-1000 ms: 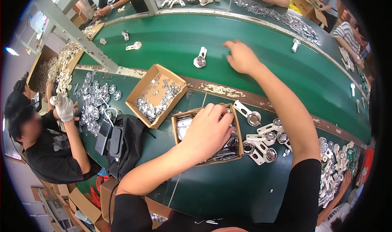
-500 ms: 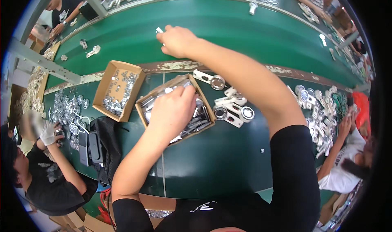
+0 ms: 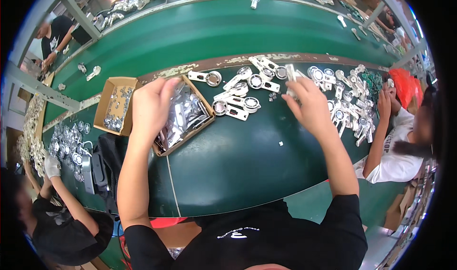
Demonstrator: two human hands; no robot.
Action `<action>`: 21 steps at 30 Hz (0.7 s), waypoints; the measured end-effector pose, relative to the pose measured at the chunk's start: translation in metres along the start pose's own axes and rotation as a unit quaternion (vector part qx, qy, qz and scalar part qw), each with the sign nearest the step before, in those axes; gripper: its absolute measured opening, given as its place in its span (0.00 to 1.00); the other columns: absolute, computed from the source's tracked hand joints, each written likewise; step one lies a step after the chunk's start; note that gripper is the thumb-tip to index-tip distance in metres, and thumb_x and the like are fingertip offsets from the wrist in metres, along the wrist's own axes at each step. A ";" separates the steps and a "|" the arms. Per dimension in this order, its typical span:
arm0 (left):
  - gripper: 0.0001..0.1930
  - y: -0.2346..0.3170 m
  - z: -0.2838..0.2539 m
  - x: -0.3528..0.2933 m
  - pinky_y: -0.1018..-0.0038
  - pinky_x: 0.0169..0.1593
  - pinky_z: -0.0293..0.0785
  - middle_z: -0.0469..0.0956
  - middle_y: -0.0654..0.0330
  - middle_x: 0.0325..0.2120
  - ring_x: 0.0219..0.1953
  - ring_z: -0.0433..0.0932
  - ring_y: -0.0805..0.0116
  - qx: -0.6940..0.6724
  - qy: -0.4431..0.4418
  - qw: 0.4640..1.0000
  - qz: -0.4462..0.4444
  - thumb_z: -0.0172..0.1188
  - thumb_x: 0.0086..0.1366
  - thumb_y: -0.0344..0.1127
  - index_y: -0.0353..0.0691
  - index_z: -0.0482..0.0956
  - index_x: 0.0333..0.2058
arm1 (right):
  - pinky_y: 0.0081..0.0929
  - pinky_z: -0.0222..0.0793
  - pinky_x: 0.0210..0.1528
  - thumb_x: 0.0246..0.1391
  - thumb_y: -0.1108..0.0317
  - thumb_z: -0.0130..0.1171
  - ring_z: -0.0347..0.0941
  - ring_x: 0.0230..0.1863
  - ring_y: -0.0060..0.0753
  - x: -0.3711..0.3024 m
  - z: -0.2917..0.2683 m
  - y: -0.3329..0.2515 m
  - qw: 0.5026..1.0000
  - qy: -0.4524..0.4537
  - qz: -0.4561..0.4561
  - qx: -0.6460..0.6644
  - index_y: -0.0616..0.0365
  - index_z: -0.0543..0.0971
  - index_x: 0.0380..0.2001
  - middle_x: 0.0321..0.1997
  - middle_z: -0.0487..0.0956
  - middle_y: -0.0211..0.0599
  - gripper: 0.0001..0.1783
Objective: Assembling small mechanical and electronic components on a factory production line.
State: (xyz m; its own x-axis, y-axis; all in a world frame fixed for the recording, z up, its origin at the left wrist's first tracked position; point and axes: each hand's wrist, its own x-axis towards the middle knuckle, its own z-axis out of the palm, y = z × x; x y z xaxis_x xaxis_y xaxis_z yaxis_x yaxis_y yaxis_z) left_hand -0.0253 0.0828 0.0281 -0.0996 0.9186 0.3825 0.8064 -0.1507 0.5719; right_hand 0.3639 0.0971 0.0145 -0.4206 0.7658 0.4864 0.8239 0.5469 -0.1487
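My left hand (image 3: 151, 104) is at the left side of a cardboard box (image 3: 205, 119), its fingers curled and mostly hidden behind the hand. Whatever it pinches does not show. Shiny metal strips and plates (image 3: 183, 115) fill that box. On the right, my right hand (image 3: 307, 103) holds a small white plastic part (image 3: 291, 73) between thumb and fingers, above the green tabletop. Just left of it lie several white parts with round ring heads and flat handles (image 3: 257, 81). A few tiny grey pieces (image 3: 272, 97) sit near my right thumb.
A smaller cardboard box (image 3: 102, 109) of tiny metal pieces stands on the left, beside a black bag (image 3: 112, 163). Piles of white parts (image 3: 350, 106) lie on the right. A green conveyor belt (image 3: 190, 37) runs behind. Co-workers sit on both sides.
My right arm has come back from over the belt to the parts on the right of the table. My left hand has moved from inside the box to its left side. The view has shifted.
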 end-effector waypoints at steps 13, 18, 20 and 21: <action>0.13 0.089 0.033 -0.059 0.66 0.32 0.75 0.78 0.53 0.21 0.25 0.80 0.59 -0.058 -0.086 0.989 0.110 0.68 0.70 0.35 0.34 0.82 0.28 | 0.41 0.80 0.43 0.59 0.71 0.68 0.81 0.41 0.49 -0.022 0.005 -0.001 0.992 0.030 0.035 0.114 0.60 0.82 0.43 0.43 0.80 0.42 0.10; 0.14 0.095 0.093 -0.088 0.62 0.27 0.76 0.77 0.55 0.22 0.23 0.79 0.55 -0.038 -0.118 0.969 0.215 0.73 0.66 0.40 0.38 0.82 0.27 | 0.46 0.81 0.42 0.58 0.77 0.62 0.83 0.40 0.56 -0.014 0.037 -0.012 0.994 -0.055 0.067 0.061 0.64 0.79 0.38 0.40 0.80 0.50 0.05; 0.14 0.091 0.103 -0.093 0.63 0.27 0.76 0.78 0.57 0.23 0.22 0.79 0.56 -0.029 -0.107 0.968 0.224 0.74 0.65 0.42 0.39 0.82 0.28 | 0.47 0.82 0.42 0.57 0.78 0.60 0.83 0.39 0.57 -0.014 0.044 -0.012 0.993 -0.072 0.084 0.045 0.65 0.78 0.38 0.41 0.80 0.52 0.05; 0.15 0.090 0.104 -0.094 0.63 0.26 0.76 0.77 0.58 0.23 0.22 0.79 0.56 -0.032 -0.107 0.968 0.223 0.74 0.65 0.43 0.40 0.81 0.28 | 0.48 0.82 0.42 0.56 0.80 0.58 0.83 0.39 0.59 -0.015 0.046 -0.011 0.992 -0.074 0.093 0.046 0.66 0.78 0.38 0.41 0.80 0.54 0.06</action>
State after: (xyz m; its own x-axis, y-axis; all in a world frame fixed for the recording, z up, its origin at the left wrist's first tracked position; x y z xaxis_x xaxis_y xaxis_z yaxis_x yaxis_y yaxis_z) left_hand 0.1173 0.0209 -0.0323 0.3788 0.8110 0.4459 0.7034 -0.5654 0.4307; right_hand 0.3438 0.0950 -0.0310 -0.3211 0.8942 0.3118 0.8576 0.4142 -0.3049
